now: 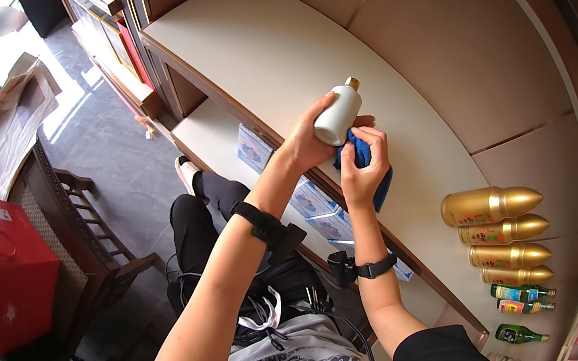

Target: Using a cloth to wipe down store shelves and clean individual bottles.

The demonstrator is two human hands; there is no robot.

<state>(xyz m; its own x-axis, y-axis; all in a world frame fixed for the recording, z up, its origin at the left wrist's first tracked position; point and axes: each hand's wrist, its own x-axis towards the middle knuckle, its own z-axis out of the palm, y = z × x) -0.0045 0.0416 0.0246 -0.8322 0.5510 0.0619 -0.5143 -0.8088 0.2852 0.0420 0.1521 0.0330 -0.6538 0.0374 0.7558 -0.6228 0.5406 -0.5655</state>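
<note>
Tilted over the pale shelf is a white bottle with a gold cap, its base toward me. My left hand is wrapped round it from the left, thumb along its side. Just below the bottle's base, my right hand pinches a blue cloth between thumb and fingers. Part of the cloth lies against the bottle's lower side and part hangs down beside the hand. The left fingers behind the bottle are mostly hidden.
Several gold bullet-shaped bottles and smaller green bottles stand along the shelf at right. Blue-and-white boxes sit on the level below. To the left, a red gift box rests on a dark wooden chair.
</note>
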